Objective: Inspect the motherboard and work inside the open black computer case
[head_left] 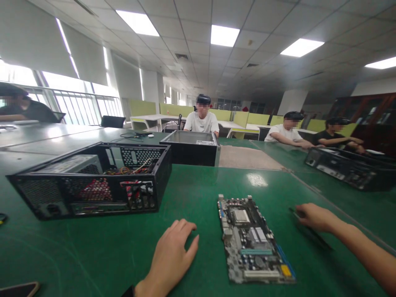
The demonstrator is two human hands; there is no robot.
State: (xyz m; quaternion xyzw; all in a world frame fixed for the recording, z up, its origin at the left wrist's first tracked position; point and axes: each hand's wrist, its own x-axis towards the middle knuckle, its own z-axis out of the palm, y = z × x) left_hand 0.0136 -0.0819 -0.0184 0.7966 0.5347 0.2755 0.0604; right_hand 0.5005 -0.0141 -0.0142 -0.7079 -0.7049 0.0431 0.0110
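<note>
A motherboard [255, 243] lies flat on the green table [198, 185], its pale square processor facing up. To its left, my left hand [175, 251] rests near the tabletop with thumb and fingers apart, holding nothing and not touching the board. On the board's right, my right hand [317, 218] has its fingers closed on a thin dark strip-like object [320, 239], blurred, which slants down to the right at the table. What that object is cannot be made out.
An open black computer case [108, 194] stands at the left, with another case [194, 152] behind it. A third case [352, 167] is at the right, near a person [286, 130]. Another person [202, 117] sits opposite. A dark-edged object [20, 290] lies at the lower left.
</note>
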